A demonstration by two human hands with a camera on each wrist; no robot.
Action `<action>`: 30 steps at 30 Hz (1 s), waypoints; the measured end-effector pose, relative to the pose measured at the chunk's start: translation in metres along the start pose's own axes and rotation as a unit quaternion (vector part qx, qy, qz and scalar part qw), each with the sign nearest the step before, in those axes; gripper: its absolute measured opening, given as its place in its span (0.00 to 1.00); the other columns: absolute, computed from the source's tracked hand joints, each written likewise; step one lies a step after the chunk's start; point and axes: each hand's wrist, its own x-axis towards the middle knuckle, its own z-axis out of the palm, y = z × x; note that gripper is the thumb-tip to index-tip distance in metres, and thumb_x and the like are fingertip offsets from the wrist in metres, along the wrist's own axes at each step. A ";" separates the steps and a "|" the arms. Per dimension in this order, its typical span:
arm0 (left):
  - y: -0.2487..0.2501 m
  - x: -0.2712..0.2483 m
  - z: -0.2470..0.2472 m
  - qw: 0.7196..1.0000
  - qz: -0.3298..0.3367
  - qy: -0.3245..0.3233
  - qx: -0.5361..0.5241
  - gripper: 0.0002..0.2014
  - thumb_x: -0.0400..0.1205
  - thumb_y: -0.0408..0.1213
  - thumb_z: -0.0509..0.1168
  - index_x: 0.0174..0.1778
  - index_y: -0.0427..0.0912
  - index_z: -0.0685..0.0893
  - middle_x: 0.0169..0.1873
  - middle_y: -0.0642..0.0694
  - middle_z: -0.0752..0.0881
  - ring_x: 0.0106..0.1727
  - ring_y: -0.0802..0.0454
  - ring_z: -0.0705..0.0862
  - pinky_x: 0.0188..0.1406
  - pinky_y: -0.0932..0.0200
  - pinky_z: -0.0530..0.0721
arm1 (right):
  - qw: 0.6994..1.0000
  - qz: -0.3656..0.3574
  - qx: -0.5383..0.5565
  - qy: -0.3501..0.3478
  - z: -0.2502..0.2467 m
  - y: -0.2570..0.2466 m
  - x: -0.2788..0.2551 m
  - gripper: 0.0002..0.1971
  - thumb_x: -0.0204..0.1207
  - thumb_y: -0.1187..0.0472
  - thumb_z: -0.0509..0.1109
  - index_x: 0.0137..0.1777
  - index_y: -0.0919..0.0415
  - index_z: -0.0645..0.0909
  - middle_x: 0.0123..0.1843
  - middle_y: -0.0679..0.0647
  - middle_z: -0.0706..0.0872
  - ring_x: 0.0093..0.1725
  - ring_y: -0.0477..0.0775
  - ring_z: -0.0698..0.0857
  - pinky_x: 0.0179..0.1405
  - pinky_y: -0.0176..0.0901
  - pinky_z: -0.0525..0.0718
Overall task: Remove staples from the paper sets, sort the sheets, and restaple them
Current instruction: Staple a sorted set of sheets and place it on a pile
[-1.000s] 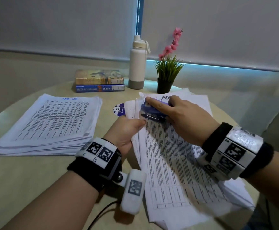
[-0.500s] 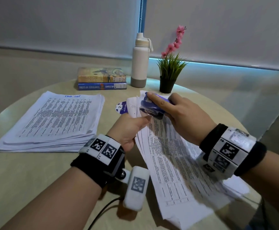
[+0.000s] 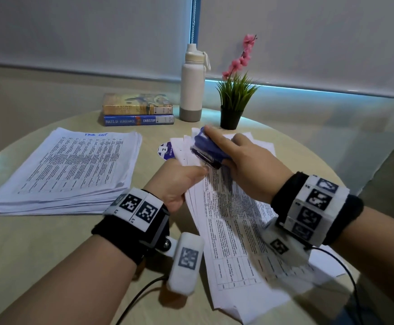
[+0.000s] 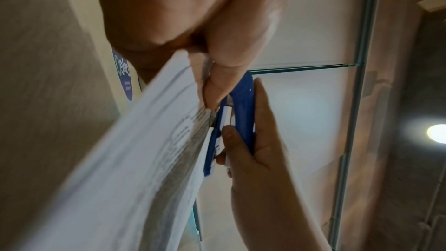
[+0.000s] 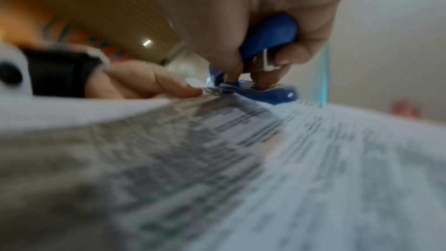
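A set of printed sheets (image 3: 226, 221) is lifted and tilted at the table's middle right; its top left corner sits inside a blue stapler (image 3: 208, 151). My right hand (image 3: 242, 165) grips the stapler from above, index finger along its top. In the right wrist view the stapler (image 5: 265, 45) is held by my right hand (image 5: 253, 45) and bites the sheets (image 5: 217, 159). My left hand (image 3: 179, 181) pinches the set's left edge just below the stapler. The left wrist view shows my left hand (image 4: 217, 87) pinching the paper edge (image 4: 149, 150) beside the stapler (image 4: 239, 117).
A thick pile of printed sheets (image 3: 69, 167) lies on the left of the round table (image 3: 27, 254). At the back stand two stacked books (image 3: 137, 110), a white bottle (image 3: 192, 87) and a potted plant (image 3: 234, 99). A round purple sticker (image 3: 165, 150) lies by the papers.
The paper set's left edge has been raised and tilted by my left hand. My right hand has turned the stapler more steeply on the top corner.
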 end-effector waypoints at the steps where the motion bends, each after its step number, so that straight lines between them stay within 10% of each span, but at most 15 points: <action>1: 0.000 0.000 0.000 1.000 0.001 0.000 -0.003 0.12 0.80 0.19 0.64 0.59 0.25 0.84 0.56 0.27 0.87 0.57 0.34 0.87 0.63 0.40 0.84 | 0.999 -0.015 -0.023 0.017 -0.002 -0.002 0.000 0.34 0.81 0.61 0.60 0.82 0.40 0.49 0.50 0.59 0.74 0.44 0.65 0.78 0.38 0.50 0.74; 18: -0.001 -0.003 0.002 1.000 0.017 -0.016 0.009 0.13 0.79 0.19 0.65 0.59 0.26 0.84 0.56 0.26 0.87 0.59 0.31 0.86 0.65 0.38 0.82 | 0.995 0.048 0.079 0.035 -0.001 -0.014 0.008 0.33 0.82 0.61 0.59 0.83 0.45 0.49 0.62 0.59 0.78 0.54 0.64 0.81 0.46 0.44 0.75; 20: -0.001 -0.003 0.004 1.000 0.009 -0.023 0.015 0.14 0.79 0.20 0.65 0.61 0.25 0.82 0.57 0.26 0.86 0.60 0.30 0.86 0.65 0.38 0.82 | 0.959 0.128 0.251 0.016 -0.005 -0.010 0.014 0.30 0.82 0.62 0.61 0.82 0.52 0.55 0.68 0.58 0.78 0.57 0.57 0.81 0.49 0.35 0.72; 25: 0.005 -0.002 0.001 1.000 0.000 -0.007 -0.027 0.14 0.81 0.20 0.62 0.63 0.26 0.82 0.59 0.30 0.87 0.60 0.37 0.87 0.63 0.44 0.84 | 0.772 0.273 0.567 0.086 -0.019 0.013 -0.007 0.05 0.81 0.66 0.61 0.45 0.58 0.77 0.25 0.47 0.76 0.18 0.41 0.70 0.20 0.32 0.66; 30: 0.013 0.002 -0.010 0.992 0.023 0.021 -0.119 0.16 0.83 0.22 0.59 0.67 0.30 0.81 0.61 0.33 0.87 0.62 0.36 0.86 0.67 0.37 0.81 | 0.643 0.334 0.668 0.170 -0.034 0.043 -0.072 0.11 0.77 0.62 0.65 0.33 0.54 0.76 0.27 0.50 0.73 0.27 0.44 0.71 0.32 0.40 0.65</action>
